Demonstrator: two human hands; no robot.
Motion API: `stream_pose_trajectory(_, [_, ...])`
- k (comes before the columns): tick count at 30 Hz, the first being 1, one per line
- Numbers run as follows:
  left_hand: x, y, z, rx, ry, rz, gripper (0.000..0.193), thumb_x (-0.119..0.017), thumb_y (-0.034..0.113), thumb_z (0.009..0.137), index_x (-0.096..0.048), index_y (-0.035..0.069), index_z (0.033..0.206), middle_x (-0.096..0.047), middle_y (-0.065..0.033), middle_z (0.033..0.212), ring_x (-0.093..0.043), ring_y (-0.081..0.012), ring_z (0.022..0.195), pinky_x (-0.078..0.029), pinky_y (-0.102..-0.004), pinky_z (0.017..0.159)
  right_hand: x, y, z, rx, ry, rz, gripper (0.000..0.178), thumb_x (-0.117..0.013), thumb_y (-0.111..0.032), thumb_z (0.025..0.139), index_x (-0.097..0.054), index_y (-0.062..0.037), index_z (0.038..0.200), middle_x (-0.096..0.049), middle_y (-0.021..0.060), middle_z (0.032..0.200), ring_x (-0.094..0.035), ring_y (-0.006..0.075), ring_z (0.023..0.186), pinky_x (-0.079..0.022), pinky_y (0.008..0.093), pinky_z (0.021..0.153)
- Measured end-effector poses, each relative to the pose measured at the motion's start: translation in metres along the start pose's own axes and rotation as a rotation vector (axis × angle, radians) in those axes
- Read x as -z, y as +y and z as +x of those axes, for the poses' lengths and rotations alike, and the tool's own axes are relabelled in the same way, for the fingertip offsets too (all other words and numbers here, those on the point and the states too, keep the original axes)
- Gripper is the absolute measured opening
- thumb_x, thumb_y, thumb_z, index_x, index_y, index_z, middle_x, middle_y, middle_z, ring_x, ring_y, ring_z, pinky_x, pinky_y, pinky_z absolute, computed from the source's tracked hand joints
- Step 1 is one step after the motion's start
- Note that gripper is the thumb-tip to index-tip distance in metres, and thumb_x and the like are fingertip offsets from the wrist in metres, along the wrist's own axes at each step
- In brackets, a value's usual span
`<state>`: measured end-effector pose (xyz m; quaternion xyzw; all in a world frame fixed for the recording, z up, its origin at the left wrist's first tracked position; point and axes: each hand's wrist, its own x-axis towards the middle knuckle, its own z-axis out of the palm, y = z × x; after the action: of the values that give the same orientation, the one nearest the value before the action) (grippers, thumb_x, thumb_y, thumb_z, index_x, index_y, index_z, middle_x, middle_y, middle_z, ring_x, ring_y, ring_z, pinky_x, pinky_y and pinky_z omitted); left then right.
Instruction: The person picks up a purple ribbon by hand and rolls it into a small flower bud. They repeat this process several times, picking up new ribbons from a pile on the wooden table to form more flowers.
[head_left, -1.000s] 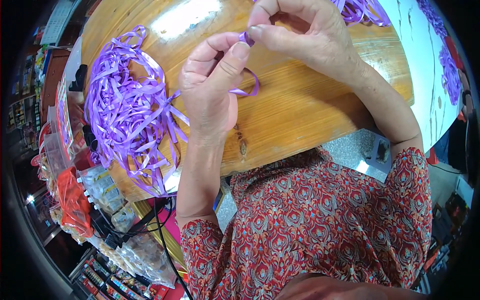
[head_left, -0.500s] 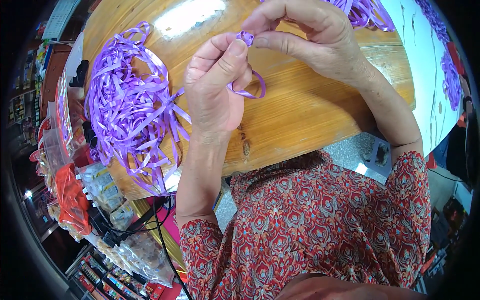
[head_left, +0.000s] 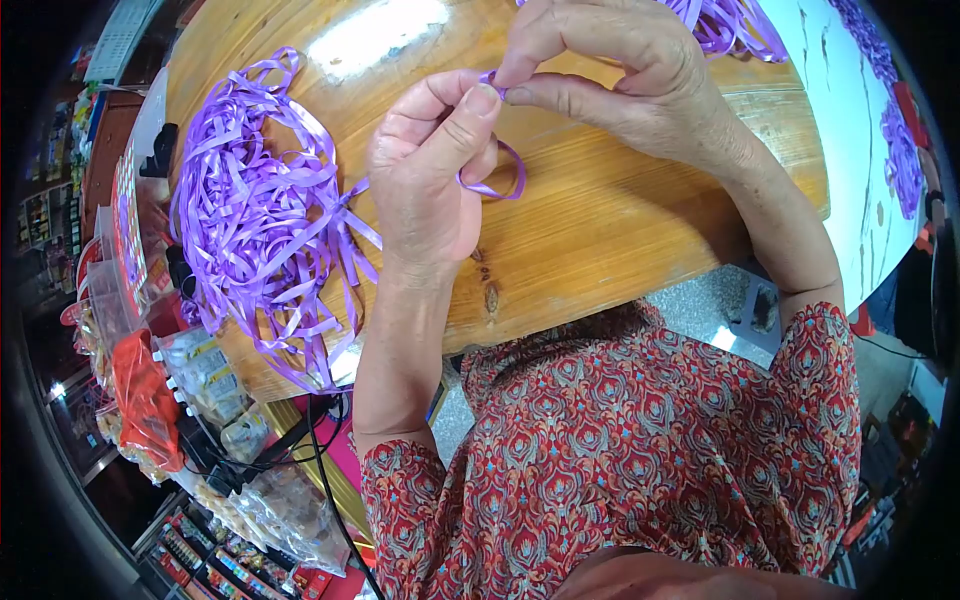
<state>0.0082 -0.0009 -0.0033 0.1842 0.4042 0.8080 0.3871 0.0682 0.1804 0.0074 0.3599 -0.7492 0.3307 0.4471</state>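
Over the wooden table, my left hand pinches a purple ribbon between thumb and forefinger. From behind its palm a loop of the ribbon hangs out on the right, and a strand runs left toward the heap. My right hand meets it from the right, thumb and forefinger closed on the small folded bit of ribbon at the left fingertips. Most of that bit is hidden by the fingers. To the left lies a big tangled heap of purple ribbon.
The round-edged wooden table carries another purple ribbon pile at its far right. Beyond it is a white marbled surface with more purple strands. Bagged goods and a black cable are at the lower left.
My right thumb and forefinger have closed in on the small ribbon loop, which now shows less. The hanging ribbon loop has shifted slightly left.
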Motion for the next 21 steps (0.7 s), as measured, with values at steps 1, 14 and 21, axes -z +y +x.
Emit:
stream_pose_trajectory(1, [0.001,0.000,0.000,0.007,0.009,0.006,0.010,-0.063,0.004,0.082,-0.062,-0.001,0.091,-0.058,0.0007,0.074,-0.036,-0.0023,0.051,-0.027,-0.0172,0.045,0.000,0.000,0.000,0.000,0.001,0.002,0.012,-0.068,0.000,0.074,-0.063,-0.0008,0.086,-0.063,0.0078,0.082,-0.060,0.0177,0.077,-0.047,0.0276,0.068])
stream_pose_trajectory(14, [-0.007,0.002,-0.004,-0.064,0.040,0.204,0.018,-0.067,0.003,0.079,-0.063,-0.001,0.097,-0.061,0.0009,0.085,-0.048,-0.0004,0.066,-0.034,-0.0134,0.056,0.011,-0.016,0.003,-0.454,-0.045,0.410,0.008,-0.064,-0.001,0.078,-0.063,0.0019,0.085,-0.063,0.0038,0.083,-0.057,0.0088,0.078,-0.044,0.0226,0.073])
stream_pose_trajectory(21, [-0.009,0.005,-0.005,-0.063,0.073,0.220,0.015,-0.067,0.004,0.079,-0.064,0.000,0.093,-0.062,0.0016,0.079,-0.042,0.0011,0.059,-0.028,-0.0137,0.051,0.011,-0.010,-0.001,-0.426,0.008,0.479,0.010,-0.062,-0.001,0.081,-0.062,0.0022,0.090,-0.063,0.0041,0.085,-0.057,0.0096,0.082,-0.045,0.0225,0.076])
